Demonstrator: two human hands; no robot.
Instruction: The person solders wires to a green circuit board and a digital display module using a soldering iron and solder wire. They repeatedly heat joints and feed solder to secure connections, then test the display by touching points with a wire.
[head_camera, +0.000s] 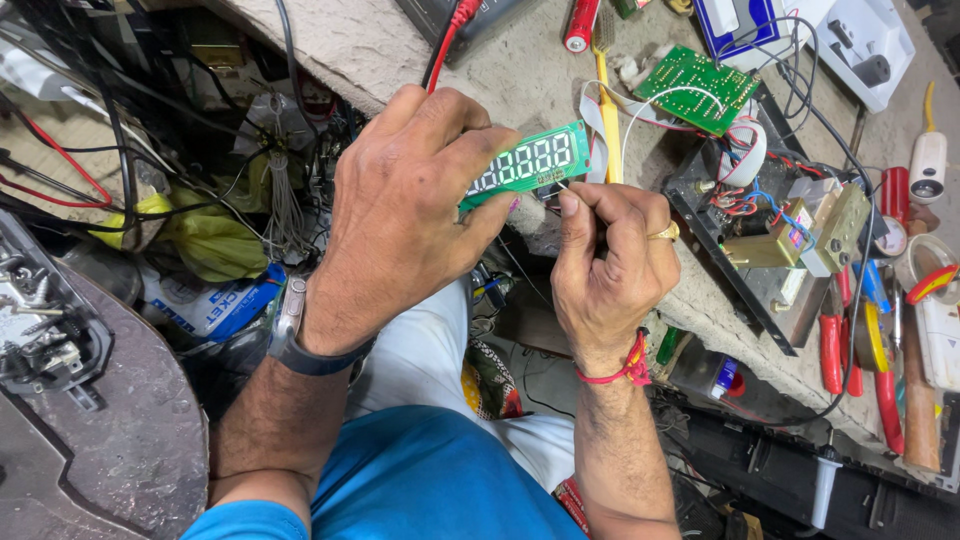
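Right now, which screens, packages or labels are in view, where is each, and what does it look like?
Display board: held in the left hand, long green strip with pale digit segments; the right hand touches its lower edge.
Blue package: lower left under the cables, crumpled, blue and white with print.
Small bottle: lower right below the bench edge, blue and white label, red cap.
Component label: on the open chassis at right, small, multicoloured.

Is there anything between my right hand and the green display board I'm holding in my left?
Nothing visible. The left hand holds the green display board by its left end, and the right hand sits just below its right end, fingertips pinched at the board's lower edge. Whether they pinch a fine wire or tool there is too small to tell.
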